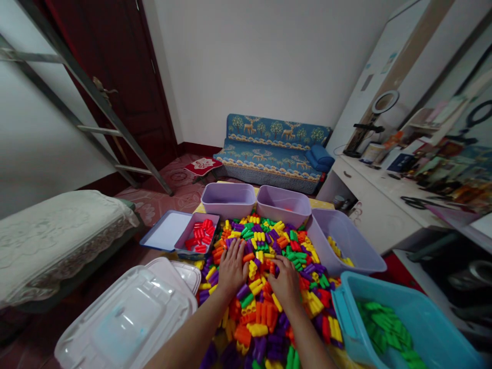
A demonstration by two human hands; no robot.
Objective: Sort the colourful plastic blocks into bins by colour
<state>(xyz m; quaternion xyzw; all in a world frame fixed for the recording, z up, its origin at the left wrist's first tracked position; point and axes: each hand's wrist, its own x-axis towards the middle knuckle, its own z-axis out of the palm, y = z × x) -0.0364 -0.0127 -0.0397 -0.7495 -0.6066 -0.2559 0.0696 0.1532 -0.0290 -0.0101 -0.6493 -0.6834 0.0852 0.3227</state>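
A heap of plastic tube-shaped building blocks (pixel 257 302) in yellow, orange, purple, green and red covers the low table. My left hand (pixel 232 266) lies on its left part, palm down, with the fingers stretched forward and slightly apart over purple and orange blocks. To its right, my right hand (pixel 285 281) rests on the heap with curved fingers. Its thumb and forefinger are apart, close to an orange block (pixel 271 267); I see no firm grip on it. What lies under both palms is hidden.
Two lilac bins (pixel 228 200) line the far edge. Another lilac bin (pixel 346 241) holds yellow blocks, a teal bin (pixel 418 307) green ones, and an open tin (pixel 184 252) red ones. Clear lids (pixel 130 318) lie at left. Beyond are a sofa (pixel 269 154) and ladder (pixel 103 113).
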